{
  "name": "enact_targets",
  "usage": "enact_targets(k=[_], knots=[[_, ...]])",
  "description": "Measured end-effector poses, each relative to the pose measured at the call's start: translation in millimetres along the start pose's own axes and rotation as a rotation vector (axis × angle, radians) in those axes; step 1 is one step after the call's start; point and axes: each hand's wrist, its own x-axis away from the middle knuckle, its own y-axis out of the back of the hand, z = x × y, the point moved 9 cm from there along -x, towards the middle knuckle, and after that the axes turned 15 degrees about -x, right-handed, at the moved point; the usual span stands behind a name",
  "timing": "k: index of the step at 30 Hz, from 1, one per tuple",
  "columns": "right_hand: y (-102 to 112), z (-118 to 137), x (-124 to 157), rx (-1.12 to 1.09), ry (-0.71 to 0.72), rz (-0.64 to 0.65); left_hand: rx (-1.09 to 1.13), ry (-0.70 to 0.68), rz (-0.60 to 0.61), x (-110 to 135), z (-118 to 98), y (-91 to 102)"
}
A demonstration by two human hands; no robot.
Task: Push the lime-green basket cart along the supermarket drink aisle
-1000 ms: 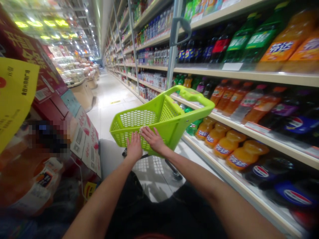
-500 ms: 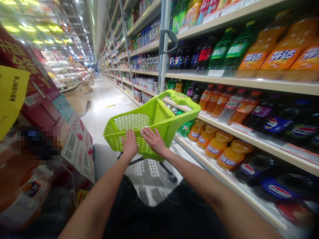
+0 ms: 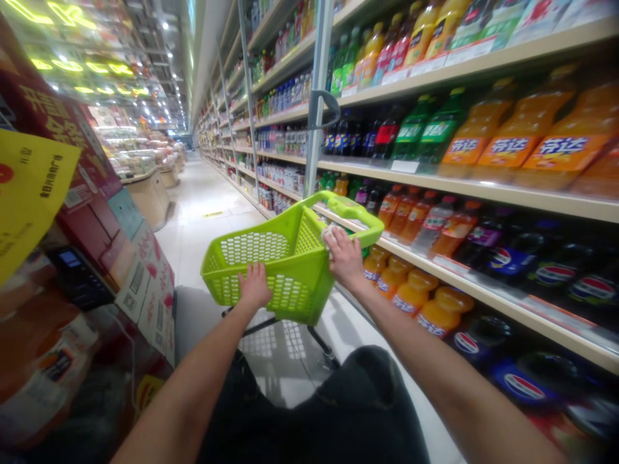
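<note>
A lime-green plastic shopping cart (image 3: 300, 293) with a perforated basket stands on the floor in front of my knees. My left hand (image 3: 255, 285) rests open on the near side of the basket, its fingertips at the upper rim. Higher up, near the cart's handle (image 3: 362, 216), my right hand (image 3: 344, 258) presses a crumpled white tissue (image 3: 331, 237) against the top edge. Its fingers are bent over the tissue, which is partly hidden beneath them.
Shelves (image 3: 483, 187) of soda bottles run along the right, close to the cart. Stacked cartons (image 3: 149, 290) and a yellow sign (image 3: 33, 193) stand at the left. A tiled aisle (image 3: 193, 193) stretches ahead between shelves and produce stands.
My right hand has moved right and up along the rim, from the basket's middle toward the handle, taking the tissue along. My left hand stays on the basket side. The view has shifted slightly.
</note>
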Motion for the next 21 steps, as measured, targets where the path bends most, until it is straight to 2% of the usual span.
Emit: enact_targets(k=[4,7,10,14,17,21], knots=[[-34,50,11,-0.024,0.131,0.143,-0.015,-0.057,0.017,11,-13,1.0],[-42,65,18,-0.011,0.180,0.178,-0.036,-0.069,0.029,18,-11,-1.4],[-32,51,22,0.045,0.179,0.164,-0.038,-0.019,0.065,22,7,-8.5],[-5,15,22,0.124,0.095,0.037,-0.055,0.031,0.088,26,31,-17.5],[-2,5,21,0.135,0.057,0.031,-0.061,0.027,0.055,30,33,-18.4],[-6,-1,17,0.124,-0.045,0.058,-0.045,-0.001,0.030,35,24,-15.6]])
